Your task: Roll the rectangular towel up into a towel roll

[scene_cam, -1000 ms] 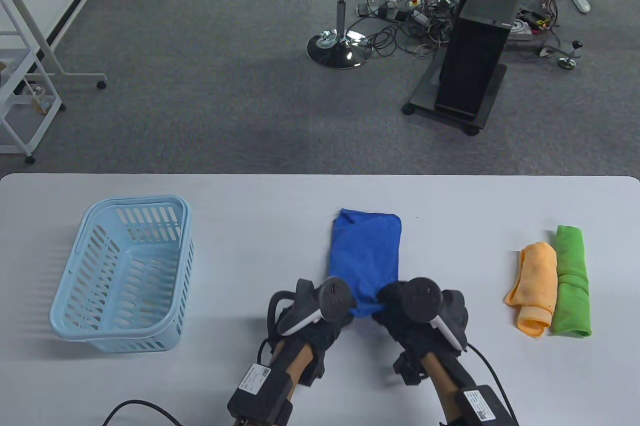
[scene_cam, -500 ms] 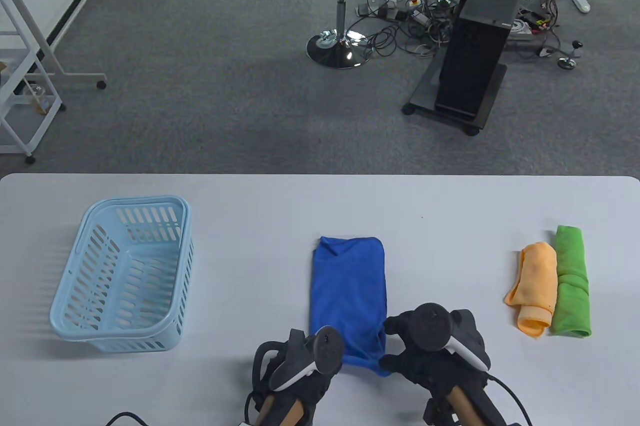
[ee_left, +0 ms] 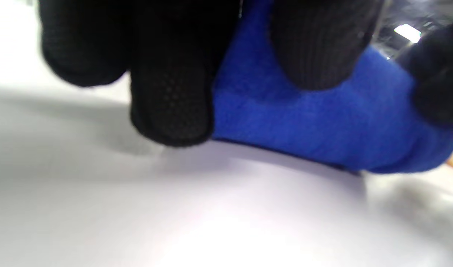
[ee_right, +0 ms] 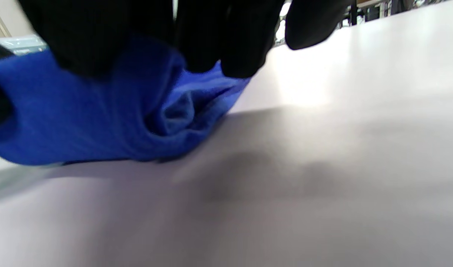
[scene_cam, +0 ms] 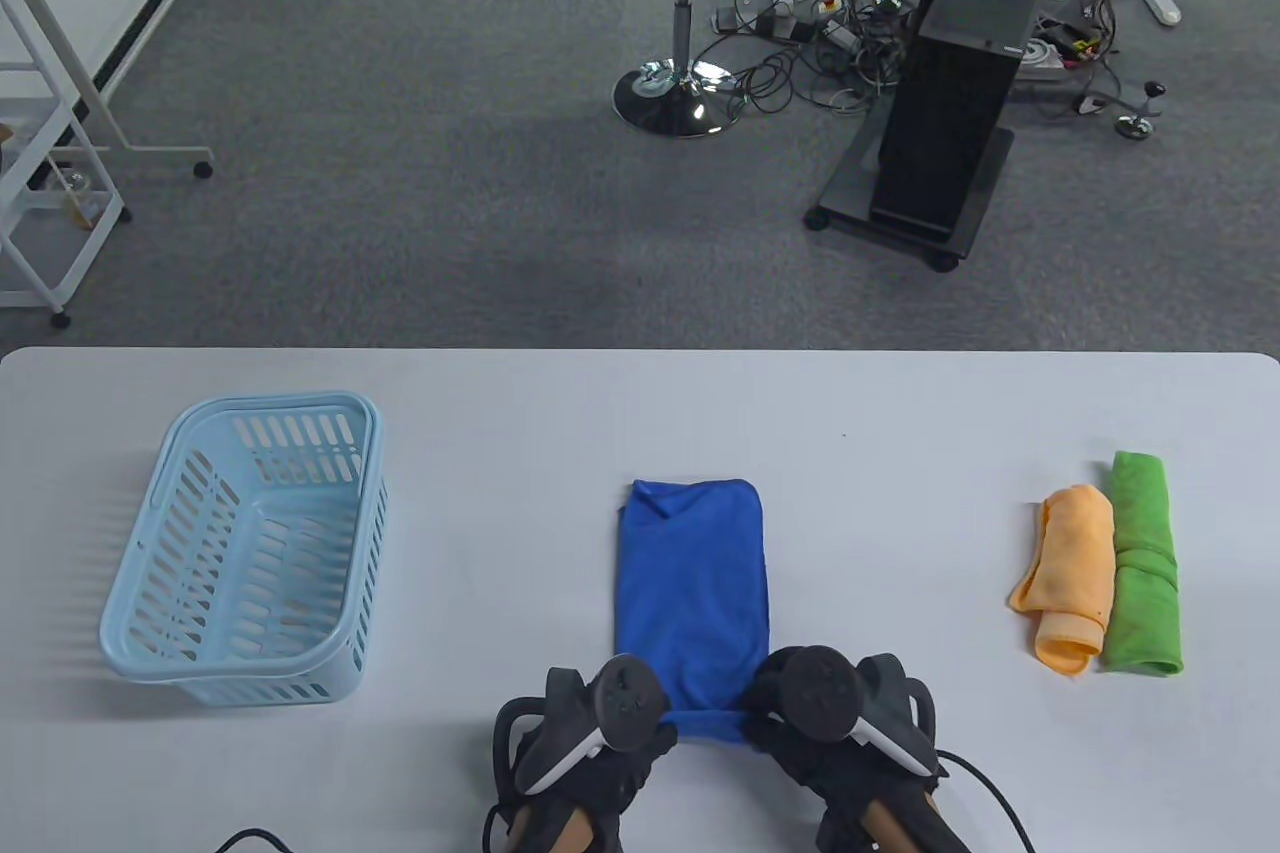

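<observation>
Hands have closed in on the blue towel since half a second ago: the left hand has moved up and inward, the right hand has drawn left, and both now sit at the towel's near corners. The near edge, which sagged to a point toward the right before, now runs as a thin raised fold between the two hands, and the towel's far end has shifted slightly left. A second ago the towel lay further up the table (it has been pulled toward the person).

In the left wrist view, black gloved fingers curl down over the towel's near fold; in the right wrist view, fingers bunch the blue cloth into a pinch.

From above, the trackers cover both hands, so the fingers cannot be made out there. Both forearms are cut off at the bottom edge.

To the left stands a light blue basket; to the right, an orange towel roll lies touching a green towel roll.
</observation>
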The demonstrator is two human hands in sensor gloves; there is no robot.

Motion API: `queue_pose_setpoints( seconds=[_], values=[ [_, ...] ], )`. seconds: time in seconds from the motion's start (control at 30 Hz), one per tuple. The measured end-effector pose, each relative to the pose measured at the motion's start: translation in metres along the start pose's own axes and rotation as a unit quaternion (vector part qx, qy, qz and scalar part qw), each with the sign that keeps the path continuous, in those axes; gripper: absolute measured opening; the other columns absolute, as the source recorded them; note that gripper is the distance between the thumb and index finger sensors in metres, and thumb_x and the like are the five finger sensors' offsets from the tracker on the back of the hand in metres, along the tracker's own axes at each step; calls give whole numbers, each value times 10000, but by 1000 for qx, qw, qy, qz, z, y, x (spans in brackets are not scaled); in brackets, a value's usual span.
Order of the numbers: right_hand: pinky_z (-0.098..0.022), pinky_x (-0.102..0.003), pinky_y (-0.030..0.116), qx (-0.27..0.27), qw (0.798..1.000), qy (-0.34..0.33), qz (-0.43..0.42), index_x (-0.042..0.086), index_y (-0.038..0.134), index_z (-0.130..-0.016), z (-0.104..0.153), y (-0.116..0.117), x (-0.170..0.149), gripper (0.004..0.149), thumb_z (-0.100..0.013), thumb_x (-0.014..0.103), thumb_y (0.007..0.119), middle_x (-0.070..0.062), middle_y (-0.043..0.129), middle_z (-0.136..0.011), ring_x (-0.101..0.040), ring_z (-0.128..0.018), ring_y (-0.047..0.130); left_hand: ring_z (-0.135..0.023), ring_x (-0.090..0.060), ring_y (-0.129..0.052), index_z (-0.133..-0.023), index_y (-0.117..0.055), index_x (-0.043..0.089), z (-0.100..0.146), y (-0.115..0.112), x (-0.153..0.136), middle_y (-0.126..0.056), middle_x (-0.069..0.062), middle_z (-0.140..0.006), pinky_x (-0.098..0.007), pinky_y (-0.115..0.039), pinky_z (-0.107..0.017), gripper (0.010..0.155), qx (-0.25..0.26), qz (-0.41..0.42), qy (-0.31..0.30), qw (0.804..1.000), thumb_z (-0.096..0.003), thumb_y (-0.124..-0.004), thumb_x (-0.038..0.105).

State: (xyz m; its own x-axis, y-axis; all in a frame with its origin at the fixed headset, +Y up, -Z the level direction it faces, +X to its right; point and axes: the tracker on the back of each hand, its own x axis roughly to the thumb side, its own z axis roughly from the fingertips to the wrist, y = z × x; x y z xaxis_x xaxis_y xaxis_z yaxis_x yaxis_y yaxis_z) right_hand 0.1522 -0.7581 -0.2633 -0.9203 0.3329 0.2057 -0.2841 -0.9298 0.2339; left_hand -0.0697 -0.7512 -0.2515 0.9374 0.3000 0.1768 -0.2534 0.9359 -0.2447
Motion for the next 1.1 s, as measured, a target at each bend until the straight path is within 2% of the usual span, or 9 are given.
queue_pose_setpoints(
  seconds=[0.13, 0.27, 0.4, 0.53, 0.7, 0.87, 0.93, 1.0, 1.1],
  values=[
    [-671, -582, 572, 6, 1000, 4, 7, 226, 879, -751, -1, 1, 0, 489, -315, 426, 785, -58, 657, -928, -295, -854, 731, -469, -220, -1100, -890, -901, 266, 13, 20, -3, -983, -124, -852, -494, -862, -404, 560, 32, -31, 24, 999, -364, -877, 454],
    [-675, -583, 569, 14, 1000, 5, 5, 216, 877, -748, -2, 3, 1, 486, -319, 425, 781, -58, 652, -933, -293, -859, 728, -735, -315, -990, -905, -877, 289, 23, 29, -5, -901, -119, -943, -562, -763, -552, 540, 80, -50, 25, 995, -384, -853, 427],
    [-675, -584, 568, 19, 1000, 4, 8, 214, 875, -748, -2, 4, 3, 485, -322, 424, 777, -60, 650, -935, -295, -859, 727, -900, -390, -804, -981, -771, 347, 16, 15, 3, -754, -130, -1047, -610, -635, -639, 654, 22, -51, -18, 998, -359, -821, 542],
    [-675, -584, 566, 23, 1000, 1, 7, 205, 869, -749, -2, 5, 3, 487, -325, 424, 768, -61, 646, -936, -295, -861, 723, -857, -358, -860, -810, -936, 308, 7, 2, 7, -846, -96, -972, -598, -667, -624, 468, 12, -71, -26, 997, -387, -805, 458],
    [-674, -589, 567, 32, 999, 2, 14, 164, 865, -729, -2, 5, 3, 498, -332, 438, 740, -53, 668, -920, -290, -851, 740, -832, -377, -858, -760, -968, 220, 1, -6, -3, -873, -107, -928, -625, -635, -628, 472, -9, -34, 13, 999, -413, -740, 444],
    [-681, -593, 556, 11, 999, 9, 42, 170, 853, -749, -6, 9, 4, 510, -327, 440, 757, -54, 661, -929, -292, -860, 731, -790, -350, -890, -689, -998, 207, -10, -16, -4, -911, -82, -878, -619, -643, -632, 486, 6, -112, 52, 992, -379, -785, 515],
    [-688, -591, 541, 8, 998, 11, 63, 187, 721, -882, -6, 11, 4, 612, -326, 437, 769, -81, 567, -980, -298, -887, 685, -812, -359, -858, -728, -942, 239, -12, -20, -3, -871, -101, -911, -618, -633, -633, 473, 3, -119, 51, 992, -375, -795, 516],
    [-702, -593, 510, -2, 998, 8, 59, 222, 581, -950, -5, 10, 5, 690, -324, 421, 791, -91, 469, -1011, -303, -917, 628, -852, -366, -793, -888, -757, 240, -11, -21, -1, -747, -117, -982, -624, -599, -650, 574, -2, -126, 54, 991, -382, -797, 508],
    [-718, -593, 473, -18, 999, -11, 39, 299, 542, -930, -5, 10, 8, 673, -323, 366, 825, -82, 376, -1025, -298, -939, 579, -905, -364, -691, -947, -591, 326, -11, -20, 3, -543, -130, -1050, -632, -533, -680, 621, 1, -126, 39, 991, -390, -816, 485]
  ],
)
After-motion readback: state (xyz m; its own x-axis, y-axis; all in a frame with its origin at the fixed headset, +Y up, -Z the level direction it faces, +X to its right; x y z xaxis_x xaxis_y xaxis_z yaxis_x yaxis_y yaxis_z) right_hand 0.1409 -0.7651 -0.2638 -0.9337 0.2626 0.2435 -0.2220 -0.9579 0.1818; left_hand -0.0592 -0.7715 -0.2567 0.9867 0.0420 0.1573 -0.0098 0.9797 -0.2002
